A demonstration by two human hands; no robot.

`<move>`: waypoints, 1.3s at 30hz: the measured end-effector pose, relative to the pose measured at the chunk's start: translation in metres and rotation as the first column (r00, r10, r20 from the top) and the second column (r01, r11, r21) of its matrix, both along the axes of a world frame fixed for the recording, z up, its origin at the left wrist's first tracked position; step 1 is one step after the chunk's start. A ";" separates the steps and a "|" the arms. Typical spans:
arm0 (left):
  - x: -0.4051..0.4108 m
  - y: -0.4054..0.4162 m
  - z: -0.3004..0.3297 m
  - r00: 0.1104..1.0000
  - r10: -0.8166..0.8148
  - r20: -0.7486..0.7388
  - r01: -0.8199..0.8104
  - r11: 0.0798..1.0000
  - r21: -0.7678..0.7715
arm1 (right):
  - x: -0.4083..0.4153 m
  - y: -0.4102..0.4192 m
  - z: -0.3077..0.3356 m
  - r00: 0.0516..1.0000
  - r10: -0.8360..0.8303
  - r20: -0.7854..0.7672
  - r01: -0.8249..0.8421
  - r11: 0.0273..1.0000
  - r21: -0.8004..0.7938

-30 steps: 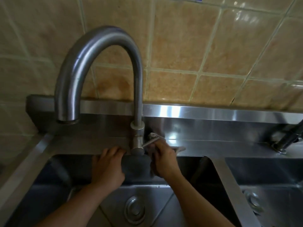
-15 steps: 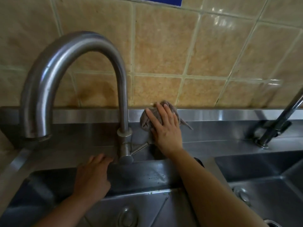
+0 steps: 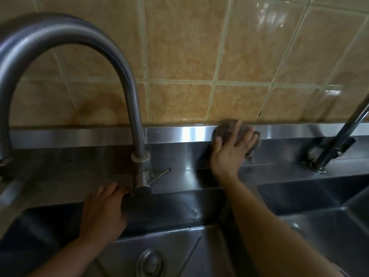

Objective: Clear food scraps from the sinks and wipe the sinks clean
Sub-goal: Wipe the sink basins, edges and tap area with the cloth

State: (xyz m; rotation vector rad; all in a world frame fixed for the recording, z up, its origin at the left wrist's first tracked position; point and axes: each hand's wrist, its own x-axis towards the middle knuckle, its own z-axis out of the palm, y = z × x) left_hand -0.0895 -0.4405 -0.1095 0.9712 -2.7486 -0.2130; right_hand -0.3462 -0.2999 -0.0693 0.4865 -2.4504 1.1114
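From the head camera, the right hand (image 3: 232, 150) presses a crumpled grey cloth (image 3: 229, 129) flat against the steel back ledge (image 3: 179, 134) of the sink unit, just under the tiled wall (image 3: 199, 56); the fingers lie spread and fairly straight over the cloth rather than curled round it, which suits pushing it along a flat upright surface, so the wad is pinned under the palm and fingers, not clenched. The cloth sticks out above and to the right of the fingertips, touching the ledge's top edge. Well to the left of that hand stands the tall curved tap (image 3: 137, 136), its small lever (image 3: 160, 174) pointing toward the wiping hand. The left hand (image 3: 103, 212) rests on the front rim beside the tap's base, fingers loosely bent over the edge and holding nothing, likely as a brace while leaning in. Below both arms lies the left sink (image 3: 169, 246) with its drain (image 3: 150, 262); the right sink (image 3: 319, 212) sits below and right of the cloth, under a second tap (image 3: 339, 140). No scraps are visible in the basins.
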 end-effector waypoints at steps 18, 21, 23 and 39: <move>0.008 -0.003 0.003 0.997 -0.054 0.049 0.052 0.998 0.037 | 0.032 -0.015 -0.029 0.900 0.025 0.436 0.083 0.971 -0.226; 0.015 -0.008 0.003 0.990 -0.111 0.087 0.102 0.990 0.093 | 0.085 -0.045 -0.046 0.935 0.166 0.314 -0.119 0.979 -0.165; 0.017 -0.010 0.007 0.984 -0.145 0.103 0.133 0.984 0.121 | 0.113 -0.055 -0.054 0.931 0.248 0.266 -0.217 0.966 -0.141; 0.131 -0.077 0.049 0.996 -0.028 0.089 0.009 0.979 0.202 | 0.242 -0.026 -0.040 0.848 0.199 0.491 -0.252 0.967 0.044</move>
